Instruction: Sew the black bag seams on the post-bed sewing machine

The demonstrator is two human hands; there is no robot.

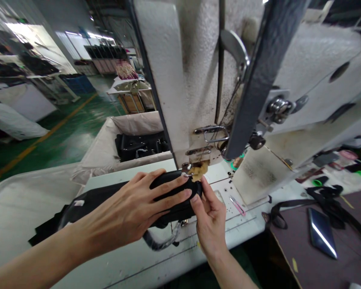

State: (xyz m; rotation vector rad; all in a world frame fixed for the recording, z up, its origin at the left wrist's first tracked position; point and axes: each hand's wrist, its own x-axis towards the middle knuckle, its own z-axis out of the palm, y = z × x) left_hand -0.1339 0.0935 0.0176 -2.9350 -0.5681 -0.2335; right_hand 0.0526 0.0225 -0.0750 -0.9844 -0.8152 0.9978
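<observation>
A black bag [108, 192] with a glossy surface lies on the sewing machine bed, its right end under the needle area. My left hand [138, 200] rests across it, fingers stretched out and spread; the thumb is mostly hidden. My right hand [210, 214] pinches the bag's right end between thumb and fingers, just below a tan-coloured piece [198, 171] by the presser foot. A plastic-wrapped handle [164, 241] hangs at the bag's near side. The tall sewing machine head [195, 72] stands right over the work. The needle tip cannot be made out.
Pink-handled thread snips [237, 205] lie on the white machine table [132, 271]. A phone [321, 233] and black straps [291, 202] are on the brown surface at right. Behind stands a fabric-lined bin [93, 150] holding black bags. A person [125, 70] is farther back.
</observation>
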